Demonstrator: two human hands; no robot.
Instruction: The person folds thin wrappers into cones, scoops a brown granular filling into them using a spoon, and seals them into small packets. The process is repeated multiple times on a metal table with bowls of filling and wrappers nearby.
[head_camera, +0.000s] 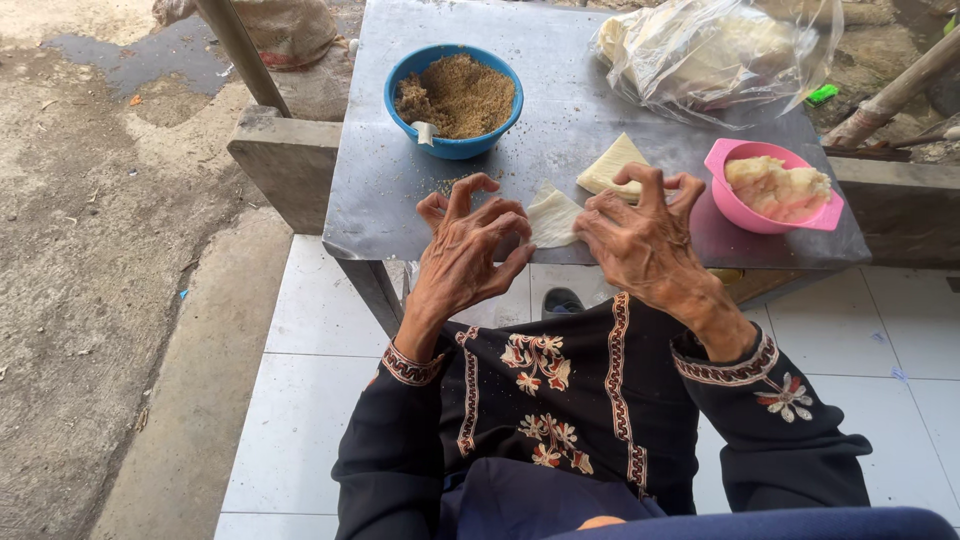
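A person sat at a grey metal tabletop (400, 200), seen from above, both bare hands raised over its near edge. The left hand (468, 255) hovered with its fingers (470, 190) spread and curled like claws, holding nothing; its fingertips lay just left of a thin white wrapper sheet (552, 216). The right hand (645, 240) was also arched, its fingers (650, 180) parted and bent downward, the lower ones touching the right edge of the wrapper sheet. Whether they pinched it or only pressed on it could not be told.

The wrapper sheet lay flat at the front edge of the tabletop, between the two hands. Just behind it, partly under the right hand, sat a pale yellow stack of wrappers (612, 163). A pink bowl (730, 205) of pale soft filling stood just right of the right hand, close to the front right corner. A blue bowl (400, 80) of brown crumbs with a spoon (425, 132) in it stood farther back on the left. A clear plastic bag (715, 50) lay at the back right.

Bare metal stretched between the blue bowl and the hands. White floor tiles (300, 400) lay below, and dark embroidered sleeves (780, 440) covered both arms.
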